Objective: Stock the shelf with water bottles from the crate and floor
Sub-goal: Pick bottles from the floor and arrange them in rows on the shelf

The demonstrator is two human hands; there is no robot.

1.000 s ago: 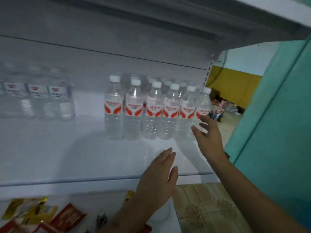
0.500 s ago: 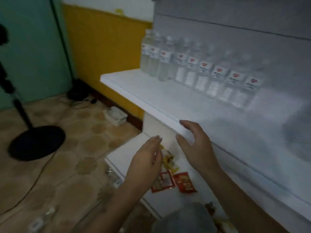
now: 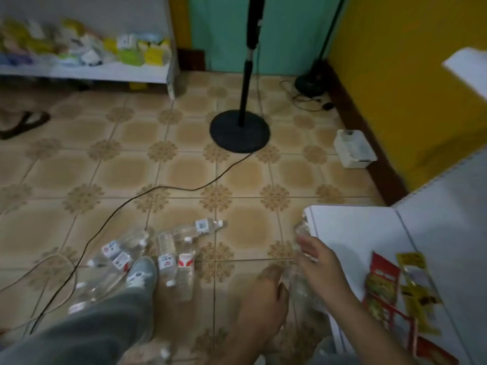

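Several clear water bottles point(image 3: 176, 262) with red-and-white labels lie scattered on the tiled floor in front of my grey shoe point(image 3: 141, 272). One more clear bottle point(image 3: 303, 285), blurred, stands or leans by the corner of the white lower shelf board point(image 3: 353, 233). My left hand point(image 3: 263, 301) hangs just left of that bottle, fingers loose, holding nothing. My right hand point(image 3: 320, 267) is spread over the bottle's top beside the shelf edge; whether it touches the bottle is unclear. A corner of the upper shelf point(image 3: 463, 67) shows at the right edge.
Red and yellow snack packets point(image 3: 390, 288) lie on the lower shelf board. A black stand with a round base point(image 3: 239, 130) rises mid-floor, and its cable point(image 3: 147, 192) runs past the bottles. A white box point(image 3: 354, 148) sits by the yellow wall. Another stocked shelf point(image 3: 87, 72) is far left.
My view has swung from the shelf of standing bottles down to the floor. Both hands have come off the shelf edge and dropped low beside the lower shelf board.
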